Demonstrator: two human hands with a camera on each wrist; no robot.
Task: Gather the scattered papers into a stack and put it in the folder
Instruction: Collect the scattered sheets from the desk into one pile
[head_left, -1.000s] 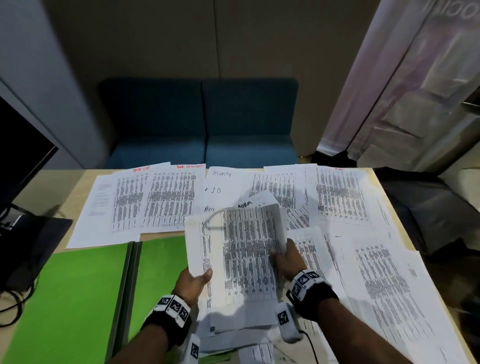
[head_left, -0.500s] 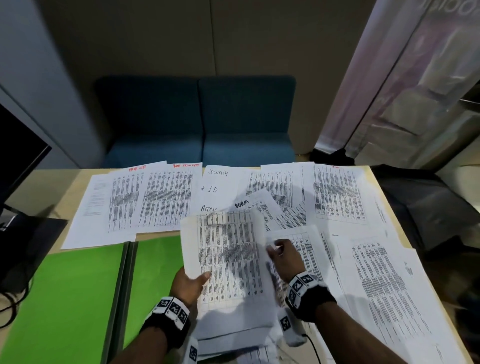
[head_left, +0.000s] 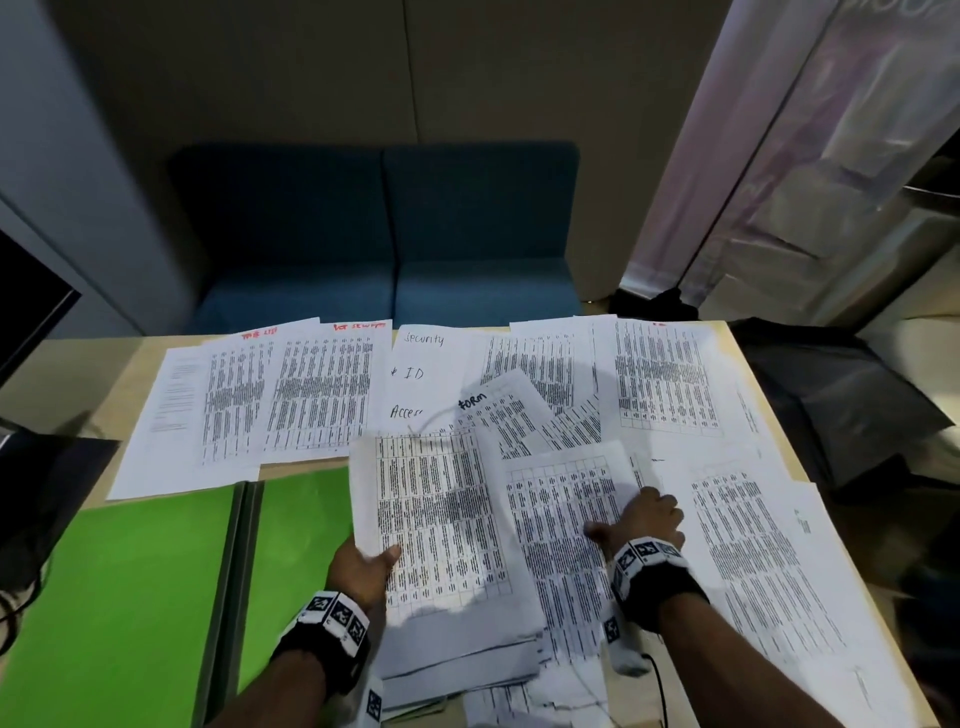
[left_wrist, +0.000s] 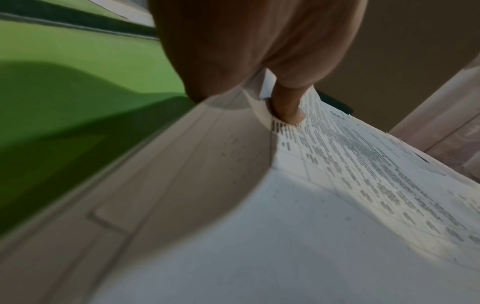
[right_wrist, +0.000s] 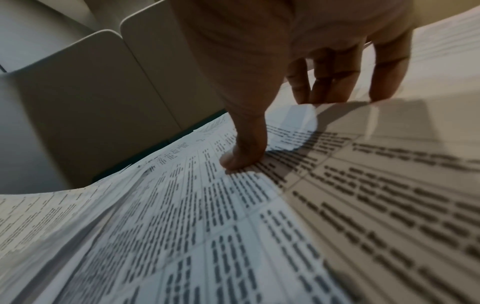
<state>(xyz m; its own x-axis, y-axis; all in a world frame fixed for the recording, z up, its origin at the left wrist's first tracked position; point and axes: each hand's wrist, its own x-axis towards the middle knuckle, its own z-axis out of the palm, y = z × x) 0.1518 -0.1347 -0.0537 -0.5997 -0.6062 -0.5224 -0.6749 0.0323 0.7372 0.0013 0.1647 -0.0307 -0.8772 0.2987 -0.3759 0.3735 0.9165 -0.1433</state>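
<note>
Left fingers pinch stack edge; right fingers splayed on sheet.

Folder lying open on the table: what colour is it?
Bright green, with a darker grey-green spine; the folder shows best in the head view.

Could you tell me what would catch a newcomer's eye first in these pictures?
Probably the printed papers strewn across the far and right parts of the table, then the bright green folder lying open at near left. Between them, the left hand grips a stack of sheets while the right hand presses a loose sheet beside it.
</note>
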